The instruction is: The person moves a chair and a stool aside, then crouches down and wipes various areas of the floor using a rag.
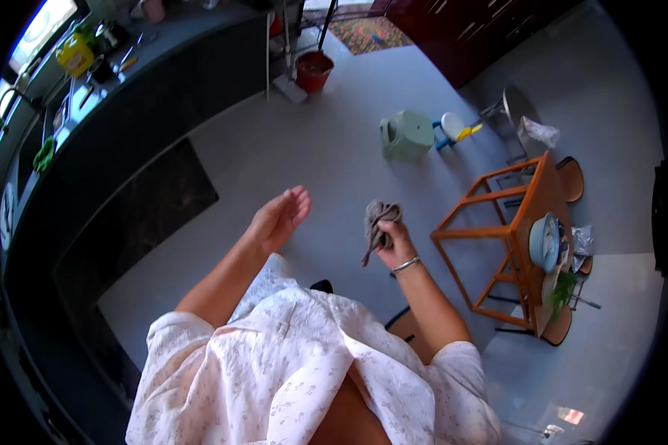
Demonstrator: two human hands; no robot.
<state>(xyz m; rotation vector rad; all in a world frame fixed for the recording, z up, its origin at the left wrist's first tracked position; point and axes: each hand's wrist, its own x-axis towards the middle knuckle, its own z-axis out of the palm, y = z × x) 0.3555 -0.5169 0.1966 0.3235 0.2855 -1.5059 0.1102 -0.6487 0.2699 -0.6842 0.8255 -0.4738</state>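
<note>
The cloth (379,216), likely soft, best held mid-bunch, is clasped by the right grip (396,239); the left grip (279,219) is unclenched.

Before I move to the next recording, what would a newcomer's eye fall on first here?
Probably the crumpled grey cloth gripped in the right hand, near the centre of the view. Next comes the orange-brown wooden table at the right, with a pale blue bowl on it. The bright yellow jug on the counter at upper left also stands out.
</note>
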